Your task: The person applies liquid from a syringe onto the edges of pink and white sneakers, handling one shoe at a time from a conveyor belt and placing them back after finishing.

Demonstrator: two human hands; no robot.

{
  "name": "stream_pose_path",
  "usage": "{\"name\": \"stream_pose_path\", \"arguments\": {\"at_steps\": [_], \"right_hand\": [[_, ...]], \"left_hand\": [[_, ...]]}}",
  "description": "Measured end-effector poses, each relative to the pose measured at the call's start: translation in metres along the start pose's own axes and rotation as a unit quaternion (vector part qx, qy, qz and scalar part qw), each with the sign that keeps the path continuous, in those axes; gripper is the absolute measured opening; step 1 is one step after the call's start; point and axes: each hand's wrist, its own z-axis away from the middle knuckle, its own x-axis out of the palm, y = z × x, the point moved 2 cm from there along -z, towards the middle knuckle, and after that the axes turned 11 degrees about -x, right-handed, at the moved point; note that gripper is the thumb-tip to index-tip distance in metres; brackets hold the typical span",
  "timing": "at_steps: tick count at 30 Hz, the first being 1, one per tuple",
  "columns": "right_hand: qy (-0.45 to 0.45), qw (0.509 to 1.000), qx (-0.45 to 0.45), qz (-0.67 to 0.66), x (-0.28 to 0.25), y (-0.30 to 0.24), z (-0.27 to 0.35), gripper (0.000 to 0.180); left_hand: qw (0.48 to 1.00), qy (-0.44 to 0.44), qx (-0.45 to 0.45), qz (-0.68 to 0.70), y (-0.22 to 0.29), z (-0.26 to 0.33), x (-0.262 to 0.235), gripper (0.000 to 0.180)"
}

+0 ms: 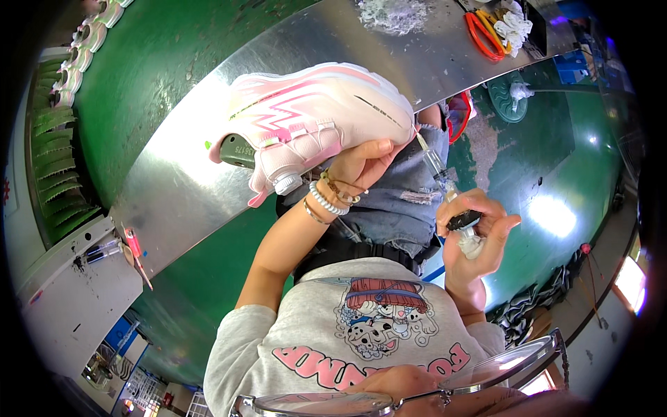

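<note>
A pale pink sneaker (347,111) lies on its side, toe to the right, with a dark green shoe last (237,151) inside it. My left hand (365,161) is closed on the toe end from below, its thumb on the upper and bracelets on the wrist. In my right hand (479,233) is a clear syringe (435,165) with a thin tip, my fingers wrapped round its plunger end. Its tip points up at the toe edge where upper meets sole; whether they touch is too small to tell. Something black and something whitish show between my right fingers.
The sneaker is over a metal bench (201,208). Orange-handled tool (483,38) and crumpled white tissue (513,31) lie at its far right. Several shoes (83,45) line the far left. Pens (104,250) rest on a grey table (83,299). Past the bench stands a green stool (501,97).
</note>
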Motion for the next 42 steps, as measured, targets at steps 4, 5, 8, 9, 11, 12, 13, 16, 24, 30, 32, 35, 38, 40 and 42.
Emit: {"name": "stream_pose_path", "arguments": {"at_steps": [4,5,8,9,11,12,13,16,24,30,32,35,38,40,42], "right_hand": [[-0.003,1.000,-0.014,0.007,0.009,0.000,-0.006,0.070],[-0.003,1.000,-0.015,0.007,0.011,0.002,-0.007,0.070],[-0.007,0.999,-0.021,0.030,0.013,0.005,-0.010,0.073],[-0.018,0.999,-0.026,0.044,0.012,0.007,-0.009,0.074],[-0.032,0.997,-0.032,0.056,0.011,0.012,-0.005,0.075],[-0.038,0.995,-0.040,0.082,0.010,0.013,-0.003,0.075],[-0.044,0.992,-0.048,0.109,0.009,0.015,-0.001,0.075],[-0.027,0.989,-0.058,0.135,0.013,0.020,0.004,0.074],[-0.057,0.979,-0.108,0.164,0.009,0.019,-0.003,0.067],[0.040,0.976,-0.209,0.039,-0.011,0.024,-0.047,0.051],[0.024,0.979,-0.168,0.110,-0.009,0.040,-0.069,0.047],[0.011,0.991,-0.070,0.110,-0.004,0.063,-0.106,0.043],[-0.014,0.993,-0.082,0.089,0.001,0.098,-0.144,0.040],[-0.014,0.993,-0.086,0.085,0.009,0.116,-0.162,0.039],[-0.014,0.993,-0.086,0.084,0.015,0.132,-0.164,0.038]], "left_hand": [[0.998,0.018,0.040,0.046,0.006,-0.010,0.017,0.058],[0.998,0.016,0.040,0.045,0.007,-0.010,0.024,0.058],[0.987,0.139,0.041,0.070,0.011,-0.008,0.046,0.050],[0.981,0.172,0.031,0.079,0.013,-0.008,0.051,0.047],[0.970,0.225,0.016,0.088,0.017,-0.007,0.062,0.042],[0.970,0.225,0.019,0.087,0.018,-0.006,0.063,0.042],[0.966,0.241,0.011,0.086,0.018,-0.005,0.063,0.041],[0.961,0.261,0.002,0.088,0.018,-0.005,0.064,0.041],[0.960,0.270,0.000,0.079,0.027,-0.006,0.068,0.035],[0.955,0.281,-0.093,0.007,0.031,0.069,0.016,0.029],[0.970,0.216,-0.099,-0.053,0.037,0.130,0.010,0.039],[0.943,0.300,-0.104,-0.104,0.063,0.235,-0.010,0.067],[0.852,0.452,-0.057,-0.257,0.112,0.296,0.000,0.061],[0.748,0.522,0.033,-0.409,0.141,0.307,0.000,0.040],[0.648,0.598,0.067,-0.466,0.161,0.293,0.005,0.036]]}}
